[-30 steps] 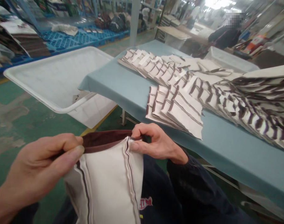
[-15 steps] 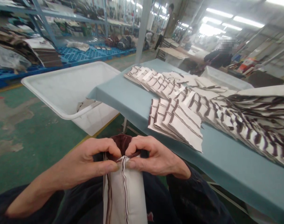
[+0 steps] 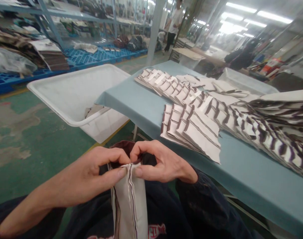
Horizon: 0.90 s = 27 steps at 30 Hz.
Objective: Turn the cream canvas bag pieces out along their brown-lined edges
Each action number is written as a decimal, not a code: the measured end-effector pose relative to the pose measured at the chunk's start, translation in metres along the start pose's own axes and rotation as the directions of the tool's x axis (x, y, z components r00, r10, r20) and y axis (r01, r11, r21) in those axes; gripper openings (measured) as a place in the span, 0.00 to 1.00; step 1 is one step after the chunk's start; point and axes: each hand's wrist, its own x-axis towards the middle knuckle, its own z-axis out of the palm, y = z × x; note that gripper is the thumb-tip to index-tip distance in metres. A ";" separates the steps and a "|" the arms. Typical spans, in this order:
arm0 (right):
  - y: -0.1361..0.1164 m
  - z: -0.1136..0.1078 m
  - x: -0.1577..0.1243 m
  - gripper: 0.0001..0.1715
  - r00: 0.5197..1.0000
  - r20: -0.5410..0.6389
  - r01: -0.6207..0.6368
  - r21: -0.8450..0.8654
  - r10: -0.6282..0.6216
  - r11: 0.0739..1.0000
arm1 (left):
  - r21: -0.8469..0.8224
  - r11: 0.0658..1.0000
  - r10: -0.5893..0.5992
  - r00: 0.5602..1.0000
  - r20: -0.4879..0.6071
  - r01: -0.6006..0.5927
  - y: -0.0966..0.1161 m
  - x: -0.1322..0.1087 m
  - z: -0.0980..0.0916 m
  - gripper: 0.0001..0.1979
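The left hand (image 3: 91, 176) and right hand (image 3: 163, 162) were both closed in a pinch on the top edge of a striped cloth piece (image 3: 129, 205), thumbs on the outer face and fingers curled behind, with the fingertips of the two hands just beside each other. The piece hung in front of the person's body, below the table (image 3: 241, 179) edge. Its long axis ran nearly upright in the view, tilted slightly. The open end faced up and showed a maroon lining (image 3: 120, 149); the lower end pointed down to the frame edge. An even pinch on either side of the dark seam, with the edge kept taut, appeared the surest way to stop it twisting. Fanned rows of similar pieces (image 3: 191, 132) lay on the table; a white tub (image 3: 101, 127) stood left of it.
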 end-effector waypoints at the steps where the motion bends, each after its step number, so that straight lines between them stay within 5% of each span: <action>1: 0.000 0.001 0.001 0.32 1.000 0.000 -0.002 -0.001 0.002 1.000 | -0.015 1.000 0.009 1.000 -0.020 -0.009 -0.001 0.000 0.002 0.16; 17: 0.027 0.012 0.002 0.34 0.997 0.074 -0.055 0.304 0.033 0.951 | -0.176 0.984 -0.024 0.993 -0.113 0.004 -0.021 -0.013 0.020 0.19; 27: 0.014 0.019 -0.006 0.32 0.999 -0.027 0.029 -0.005 -0.029 1.000 | -0.134 0.982 -0.142 0.988 -0.061 0.133 -0.006 -0.004 0.010 0.15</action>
